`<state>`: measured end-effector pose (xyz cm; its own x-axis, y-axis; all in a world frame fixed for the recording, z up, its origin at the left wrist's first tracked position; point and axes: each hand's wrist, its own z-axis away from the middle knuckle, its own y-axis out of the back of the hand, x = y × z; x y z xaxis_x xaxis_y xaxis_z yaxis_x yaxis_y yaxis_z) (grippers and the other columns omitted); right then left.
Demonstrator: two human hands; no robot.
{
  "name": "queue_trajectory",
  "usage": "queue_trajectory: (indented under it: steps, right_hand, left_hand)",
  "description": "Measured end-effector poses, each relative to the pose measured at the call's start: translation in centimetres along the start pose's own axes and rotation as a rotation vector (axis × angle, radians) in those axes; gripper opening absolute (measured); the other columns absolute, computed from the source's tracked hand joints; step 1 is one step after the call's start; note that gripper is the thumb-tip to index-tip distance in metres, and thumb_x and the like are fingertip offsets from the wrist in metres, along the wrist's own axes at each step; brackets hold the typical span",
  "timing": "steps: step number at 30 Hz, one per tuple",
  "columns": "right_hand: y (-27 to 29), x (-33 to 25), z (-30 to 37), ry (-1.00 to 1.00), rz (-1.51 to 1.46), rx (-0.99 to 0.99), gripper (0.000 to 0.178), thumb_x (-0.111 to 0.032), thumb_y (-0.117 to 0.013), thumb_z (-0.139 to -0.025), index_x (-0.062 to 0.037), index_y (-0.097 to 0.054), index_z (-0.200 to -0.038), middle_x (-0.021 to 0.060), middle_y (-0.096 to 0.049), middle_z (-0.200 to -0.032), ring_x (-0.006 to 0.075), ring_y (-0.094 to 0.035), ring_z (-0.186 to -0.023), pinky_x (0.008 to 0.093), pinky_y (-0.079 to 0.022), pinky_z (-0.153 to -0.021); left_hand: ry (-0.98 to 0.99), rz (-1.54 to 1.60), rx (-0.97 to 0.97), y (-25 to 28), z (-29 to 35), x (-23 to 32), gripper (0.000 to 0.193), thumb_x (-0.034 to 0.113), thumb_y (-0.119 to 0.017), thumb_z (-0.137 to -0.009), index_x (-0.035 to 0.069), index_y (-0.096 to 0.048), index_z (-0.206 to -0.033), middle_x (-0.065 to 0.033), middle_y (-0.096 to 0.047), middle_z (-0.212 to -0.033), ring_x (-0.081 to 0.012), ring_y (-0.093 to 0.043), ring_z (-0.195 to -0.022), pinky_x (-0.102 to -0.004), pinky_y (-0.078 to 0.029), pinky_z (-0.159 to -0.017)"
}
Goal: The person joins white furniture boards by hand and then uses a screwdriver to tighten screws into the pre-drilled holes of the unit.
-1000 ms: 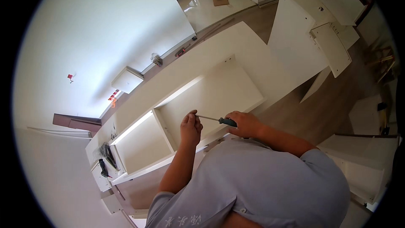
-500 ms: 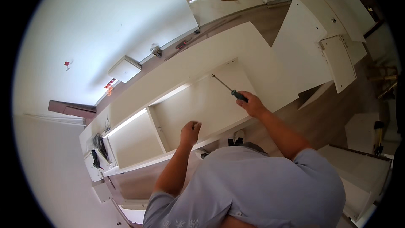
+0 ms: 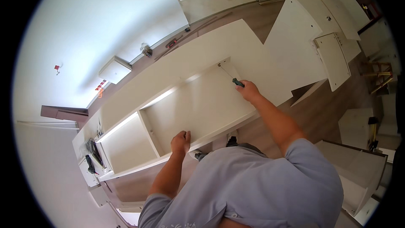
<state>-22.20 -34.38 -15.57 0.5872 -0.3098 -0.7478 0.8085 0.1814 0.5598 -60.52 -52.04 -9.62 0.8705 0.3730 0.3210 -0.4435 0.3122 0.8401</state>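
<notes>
So we've got a screwdriver (image 3: 237, 82) in our right hand (image 3: 249, 91), fingers wrapped round its dark handle, and the whole thing hinges on how that shaft lines up. The tool points away from us and to the left: handle out over the right-hand part of the larger bay (image 3: 198, 101), tip up in the far right corner of that bay, by the far wall (image 3: 202, 73) of the white cabinet carcass (image 3: 228, 125). There's a small dark fitting (image 3: 219, 64) right at the tip, but it's too tiny for us to say whether it's seated in the wall or just sitting against it.

Axis-wise, the carcass runs from near left to far right, so our shaft cuts across its length rather than following it. From the right hand, the fitting is ahead and a bit left, about a shaft's reach off.

Right hand is easily the nearer one. Our left hand (image 3: 180, 142) is well apart from that corner, over by the near edge, just right of the divider (image 3: 149, 133). Its fingers are curled closed; can't tell if there's anything tucked inside, and it isn't on the screwdriver at all.
</notes>
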Motion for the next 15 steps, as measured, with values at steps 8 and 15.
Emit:
queue_trajectory:
  steps: [8, 15]
  right_hand:
    - [-2.9, -2.6, 2.6, -0.443, -1.188, -0.243, 0.034, -0.037, -0.063, -0.105, -0.0055, -0.067, -0.117, 0.0024, -0.065, -0.092, 0.0114, -0.057, -0.069, 0.0294, -0.044, -0.049]
    - [-5.3, -1.1, 1.2, -0.143, -0.485, 0.026, 0.035, -0.033, -0.068, -0.102, -0.0054, -0.067, -0.123, 0.0039, -0.064, -0.094, 0.0118, -0.055, -0.065, 0.0290, -0.046, -0.051]
  left_hand:
    - [0.003, 0.000, -0.009, -0.4, 0.1, -0.5, 0.044, 0.047, -0.053, -0.102, 0.007, -0.070, -0.092, -0.0192, -0.074, -0.093, -0.0417, -0.069, -0.093, -0.0508, -0.054, -0.084]
    - [-0.005, -0.018, -0.003, -0.3, -0.1, -0.4, 0.043, 0.046, -0.054, -0.101, 0.008, -0.070, -0.092, -0.0189, -0.073, -0.093, -0.0420, -0.069, -0.093, -0.0508, -0.054, -0.084]
